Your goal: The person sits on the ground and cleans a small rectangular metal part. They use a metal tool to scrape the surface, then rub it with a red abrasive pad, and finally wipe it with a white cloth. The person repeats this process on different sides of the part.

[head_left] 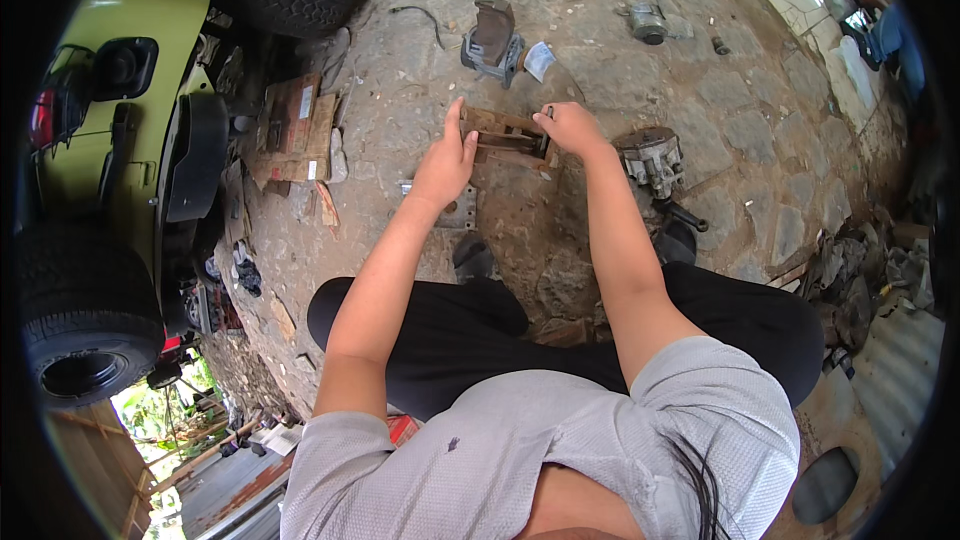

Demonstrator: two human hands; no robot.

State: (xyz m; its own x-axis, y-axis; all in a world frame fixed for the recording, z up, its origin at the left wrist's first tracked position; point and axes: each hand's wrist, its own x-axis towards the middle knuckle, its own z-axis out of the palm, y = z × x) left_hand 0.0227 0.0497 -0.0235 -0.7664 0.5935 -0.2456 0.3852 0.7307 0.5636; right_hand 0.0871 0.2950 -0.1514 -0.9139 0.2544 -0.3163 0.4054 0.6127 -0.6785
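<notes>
My left hand (444, 165) grips the left end of a rusty metal bracket (491, 118), its thumb on the near side. The bracket has an open, slotted frame and is held just in front of my knees. At its right end my right hand (577, 129) is closed around a small dark rod-like piece (550, 112); whether this belongs to the bracket I cannot tell. Below my left wrist lies a flat metal plate with holes (461, 211), partly hidden by the forearm. A cast metal mechanical unit (651, 156) with a dark arm stands right of my right hand.
Beyond the bracket sit a grey metal housing (480, 52) and a pale paper piece (538, 61). Farther right is a cylindrical metal part (646, 22). A green vehicle (142, 7) and flattened cardboard (289, 124) border the left. Another person's blue-clad leg (892, 41) shows at upper right.
</notes>
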